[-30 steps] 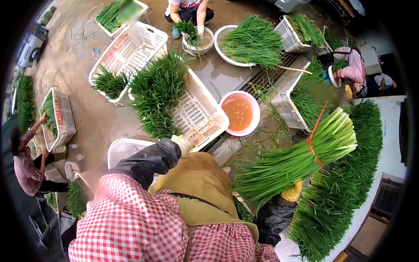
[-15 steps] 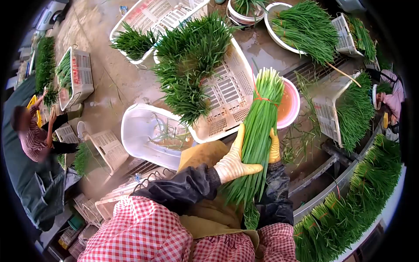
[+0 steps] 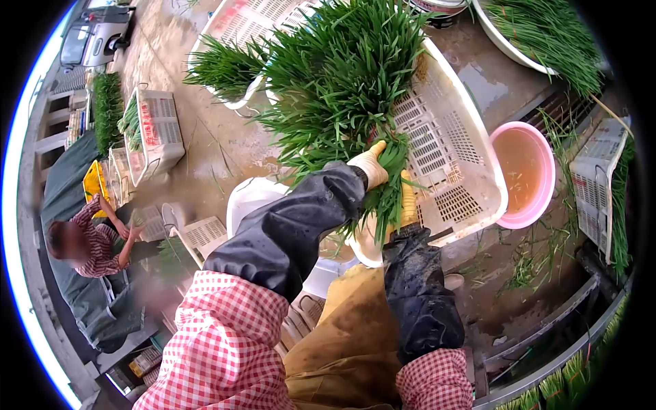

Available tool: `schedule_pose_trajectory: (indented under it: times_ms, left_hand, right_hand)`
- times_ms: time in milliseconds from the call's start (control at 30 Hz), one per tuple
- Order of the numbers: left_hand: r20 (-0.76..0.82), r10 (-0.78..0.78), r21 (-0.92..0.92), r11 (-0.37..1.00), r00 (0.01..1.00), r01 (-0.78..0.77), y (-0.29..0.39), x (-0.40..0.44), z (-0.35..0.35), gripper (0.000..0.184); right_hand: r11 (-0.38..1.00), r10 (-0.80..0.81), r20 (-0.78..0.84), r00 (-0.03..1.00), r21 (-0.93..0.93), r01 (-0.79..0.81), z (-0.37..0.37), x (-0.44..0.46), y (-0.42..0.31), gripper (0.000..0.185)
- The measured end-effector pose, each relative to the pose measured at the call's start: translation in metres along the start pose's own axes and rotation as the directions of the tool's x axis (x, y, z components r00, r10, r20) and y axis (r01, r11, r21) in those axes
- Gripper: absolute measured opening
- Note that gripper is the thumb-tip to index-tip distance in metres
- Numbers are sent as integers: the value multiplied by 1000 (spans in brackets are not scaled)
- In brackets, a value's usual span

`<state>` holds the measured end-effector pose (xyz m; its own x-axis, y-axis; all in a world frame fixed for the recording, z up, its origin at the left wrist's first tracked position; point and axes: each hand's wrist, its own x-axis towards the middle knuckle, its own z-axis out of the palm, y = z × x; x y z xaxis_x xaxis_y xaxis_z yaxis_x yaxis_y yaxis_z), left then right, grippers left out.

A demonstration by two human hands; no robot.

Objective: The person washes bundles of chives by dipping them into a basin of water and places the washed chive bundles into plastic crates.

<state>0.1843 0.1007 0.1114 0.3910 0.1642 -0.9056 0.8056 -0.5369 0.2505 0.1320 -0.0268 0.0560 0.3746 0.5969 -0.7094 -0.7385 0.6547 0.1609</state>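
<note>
A bunch of green chives (image 3: 391, 171) is between my two gloved hands at the near end of a white slatted crate (image 3: 493, 195), its leaf ends toward me. My left hand (image 3: 370, 166), in a cream-yellow glove, is closed round the bunch's left side. On the right side, the yellow-gloved fingers of my right hand (image 3: 408, 201) press along the leaves. The bunch's far end is hidden among the upright chives (image 3: 335, 75) that fill the crate's left part.
A pink basin (image 3: 551, 171) of brownish water stands right of the crate. A white tub (image 3: 256, 198) is at the left, partly behind my sleeve. Another person (image 3: 102, 236) sits far left. More chives (image 3: 550, 41) lie in a round white basin.
Both hands have moved forward with the bunch, from in front of me to the crate. Its pale cut ends and tie, visible before, are now hidden. The view has shifted left.
</note>
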Motion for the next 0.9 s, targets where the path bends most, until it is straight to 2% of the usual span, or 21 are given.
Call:
schedule_pose_trajectory:
  times_ms: [33,67,100,167,200,267,333,400,433,467,500,567,600,633,667,700,733,767,800,867,900]
  left_hand:
    - [-25,-40,210,977,999,45,-9,29,4,63]
    - [-17,-47,221,974,999,50,-15,42,-1,63]
    - [-64,-73,226,970,995,86,-19,51,-6,59]
    - [-133,-121,229,962,984,149,-27,69,-6,52]
    - [-159,-155,66,984,975,167,-36,81,-4,52]
    - [-218,-230,-212,960,949,184,-38,94,-16,50]
    - [-176,-369,-450,855,913,258,-22,75,-36,44]
    - [-106,-450,-596,743,887,306,-7,55,-54,39]
    - [-98,-444,-607,736,891,300,-8,56,-59,36]
    - [-157,-218,-563,821,963,94,-24,53,-57,37]
    - [-185,-143,-451,892,972,46,-37,59,-52,38]
    - [-179,-61,-18,998,982,59,-54,60,-52,43]
    - [-249,90,100,993,964,-67,-81,77,-46,49]
    - [-249,152,62,988,956,-140,-79,52,-46,53]
    - [-258,167,78,985,952,-151,-77,36,-44,57]
    - [-342,390,59,917,855,-395,-104,44,-39,62]
    - [-350,508,494,814,787,-306,-132,56,-49,68]
    - [-383,383,600,795,841,-89,-58,-33,-25,72]
    - [-370,524,678,717,767,-162,-57,-47,-12,76]
    - [-277,696,751,587,662,-303,-40,-91,22,80]
    - [-241,706,787,544,666,-291,-35,-110,42,83]
  right_hand:
    - [994,70,-1,998,-84,-70,-23,7,-2,49]
    - [978,-18,-70,997,-210,3,-31,-2,7,46]
    - [980,34,-221,975,-183,-75,-38,-12,10,44]
    - [963,72,-180,981,-245,-115,-66,-50,5,39]
    - [921,28,-157,987,-380,-87,-64,-79,-1,42]
    - [914,23,-192,981,-394,-98,-86,-124,-15,48]
    - [895,-30,-250,968,-438,-86,-98,-173,-31,51]
    - [871,-115,-300,947,-489,-50,-109,-217,-47,53]
    - [871,-149,-318,936,-490,-27,-113,-234,-55,53]
    - [858,-202,-351,914,-513,-7,-117,-252,-61,53]
    - [864,-232,-355,906,-503,25,-127,-267,-66,53]
    - [853,-298,-429,853,-521,36,-138,-297,-71,52]
    - [858,-329,-461,824,-510,58,-145,-313,-71,51]
    - [845,-374,-494,785,-530,69,-147,-330,-68,48]
    - [861,-392,-501,772,-496,115,-149,-351,-64,44]
    - [872,-398,-508,764,-467,145,-166,-374,-58,40]
    - [882,-426,-539,727,-427,200,-183,-398,-44,39]
    - [892,-437,-588,681,-379,245,-192,-420,-28,40]
    - [903,-429,-670,606,-338,266,-205,-442,-4,40]
    - [920,-366,-797,481,-232,316,-251,-477,48,41]
    - [924,-313,-845,435,-165,344,-286,-491,83,43]
